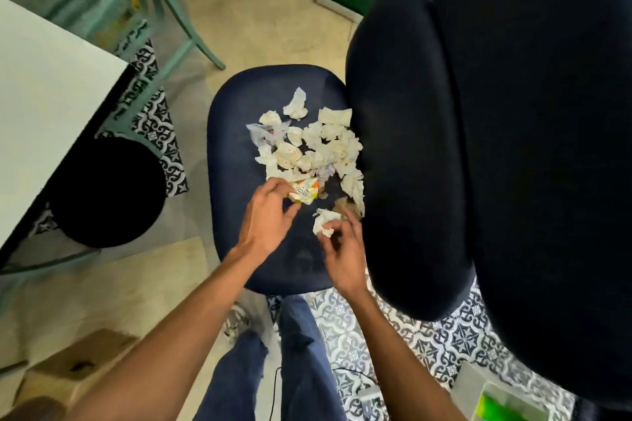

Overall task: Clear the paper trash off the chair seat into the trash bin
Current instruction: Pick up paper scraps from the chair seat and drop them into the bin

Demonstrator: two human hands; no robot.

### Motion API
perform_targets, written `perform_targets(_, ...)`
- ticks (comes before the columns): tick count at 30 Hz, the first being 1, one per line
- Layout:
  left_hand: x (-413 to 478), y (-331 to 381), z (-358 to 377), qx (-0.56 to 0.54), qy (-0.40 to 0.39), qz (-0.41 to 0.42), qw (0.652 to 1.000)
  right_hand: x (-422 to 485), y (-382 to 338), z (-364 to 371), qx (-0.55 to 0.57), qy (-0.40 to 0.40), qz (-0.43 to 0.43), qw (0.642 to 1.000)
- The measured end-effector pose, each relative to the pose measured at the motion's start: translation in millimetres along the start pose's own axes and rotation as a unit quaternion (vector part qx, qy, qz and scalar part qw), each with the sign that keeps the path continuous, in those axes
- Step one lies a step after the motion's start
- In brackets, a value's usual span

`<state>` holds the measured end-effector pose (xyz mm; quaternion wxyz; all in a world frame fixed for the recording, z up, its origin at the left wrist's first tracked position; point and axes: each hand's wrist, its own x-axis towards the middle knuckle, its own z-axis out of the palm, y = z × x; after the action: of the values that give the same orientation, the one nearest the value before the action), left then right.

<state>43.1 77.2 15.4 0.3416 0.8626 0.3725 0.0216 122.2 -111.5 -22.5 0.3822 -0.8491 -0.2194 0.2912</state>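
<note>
Your left hand (270, 215) pinching one printed orange-yellow wad (305, 192); your right hand (342, 249) gripping one white wad (325, 219); white crumpled pile (321, 143) lying on chair seat (232, 133), overlapping, uncountable.

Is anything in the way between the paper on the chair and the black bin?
Nothing visible. The bin stands just left of the chair seat, with only bare floor between. The table edge covers the bin's left rim; the rest is uncovered.

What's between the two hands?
Just bare dark chair seat, in the head view; the left hand pinches a colourful wrapper, the right hand a white paper wad.
</note>
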Motion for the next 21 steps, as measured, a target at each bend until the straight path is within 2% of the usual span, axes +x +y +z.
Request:
perform_targets(3, -37, -2, -40, -0.037, 0.04, -0.038, 0.998, -25, -41, 0, 0.09, -0.005, 0.002, 0.996)
perform_targets(5, -64, -5, -65, -0.05, 0.065, -0.055, 0.995, -42, -69, 3, 0.137, -0.012, 0.035, 0.99)
perform_targets(10, -143, -27, -125, -0.056, 0.116, -0.09, 0.988, -92, -140, 17, 0.182, -0.022, 0.018, 0.983)
perform_targets(21, -333, -91, -218, -0.072, 0.247, -0.136, 0.957, -223, -253, 74, 0.157, -0.092, -0.106, 0.978)
